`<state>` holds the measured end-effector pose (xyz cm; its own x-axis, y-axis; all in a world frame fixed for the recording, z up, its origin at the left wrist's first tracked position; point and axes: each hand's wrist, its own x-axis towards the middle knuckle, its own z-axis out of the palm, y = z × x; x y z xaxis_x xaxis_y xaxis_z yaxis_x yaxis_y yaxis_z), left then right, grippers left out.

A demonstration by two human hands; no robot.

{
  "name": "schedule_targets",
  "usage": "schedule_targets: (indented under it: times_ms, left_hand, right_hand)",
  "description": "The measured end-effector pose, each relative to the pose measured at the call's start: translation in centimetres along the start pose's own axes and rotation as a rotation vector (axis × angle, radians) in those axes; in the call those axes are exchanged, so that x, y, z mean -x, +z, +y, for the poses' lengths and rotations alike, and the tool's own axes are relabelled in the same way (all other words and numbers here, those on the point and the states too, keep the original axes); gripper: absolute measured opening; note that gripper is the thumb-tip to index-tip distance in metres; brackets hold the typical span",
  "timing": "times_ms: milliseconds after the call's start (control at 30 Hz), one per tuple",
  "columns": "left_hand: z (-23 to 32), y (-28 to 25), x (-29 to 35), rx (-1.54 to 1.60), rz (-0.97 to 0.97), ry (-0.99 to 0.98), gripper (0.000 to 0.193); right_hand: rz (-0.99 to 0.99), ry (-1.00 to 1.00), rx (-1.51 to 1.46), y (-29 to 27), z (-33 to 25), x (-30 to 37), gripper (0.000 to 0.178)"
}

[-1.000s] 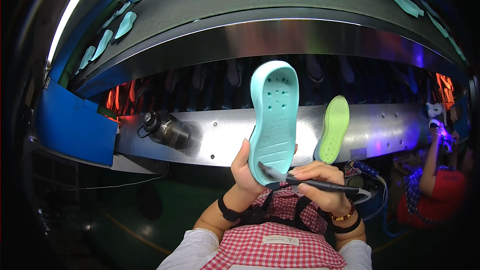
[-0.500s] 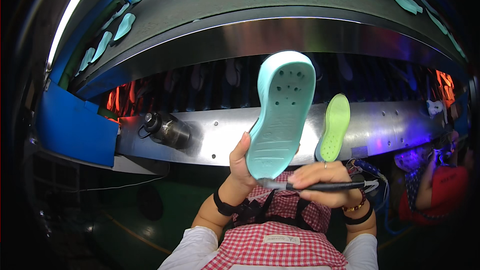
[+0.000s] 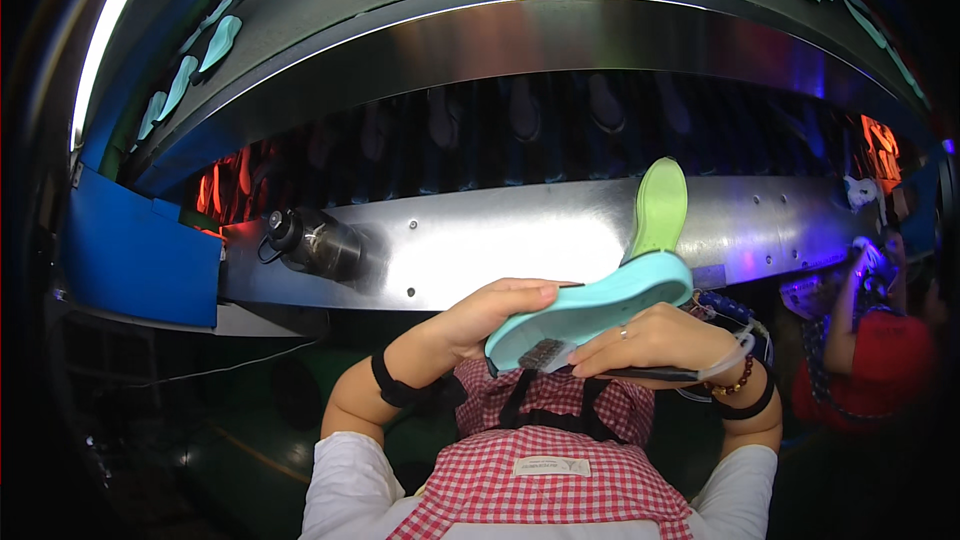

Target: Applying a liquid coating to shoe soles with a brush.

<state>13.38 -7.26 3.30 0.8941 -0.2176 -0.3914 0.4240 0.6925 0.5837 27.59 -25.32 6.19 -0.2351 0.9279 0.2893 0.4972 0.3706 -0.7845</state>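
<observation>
A turquoise shoe sole with a raised rim is tilted sideways in front of me. My left hand is closed on its left end, thumb along the upper edge. In my right hand is a black-handled brush with a pale tube at its rear end. The dark bristles rest against the inner face of the sole near its left end. Just beyond the sole, a yellow-green sole stands on the metal ledge, its lower end hidden behind the turquoise one.
A dark bottle lies on the ledge at the left. Above, a dark conveyor belt carries several turquoise soles. Shoe parts hang in the dark gap below it, with orange glow at both ends. A person in red sits at the right.
The turquoise sole has come down from upright to sideways, its upper end swinging right. My right hand and brush have moved onto its inner face. Soles on the belt have shifted.
</observation>
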Motion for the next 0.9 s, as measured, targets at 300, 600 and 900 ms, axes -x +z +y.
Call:
schedule_targets:
  times_ms: [300,600,900]
  left_hand:
    - [-0.1,-0.8,0.2,-0.193,0.109,-0.016,0.049]
    - [-2.2,-1.6,-1.8,0.381,-0.010,0.177,0.047]
    - [-0.9,-1.3,-2.8,0.355,-0.019,0.340,0.048]
  right_hand:
    - [-0.191,0.247,0.234,-2.7,-0.8,0.3,0.023]
    - [0.413,0.552,-0.464,-0.1,0.5,-0.2,0.020]
    - [1.157,0.497,-0.361,1.8,3.4,-0.6,0.018]
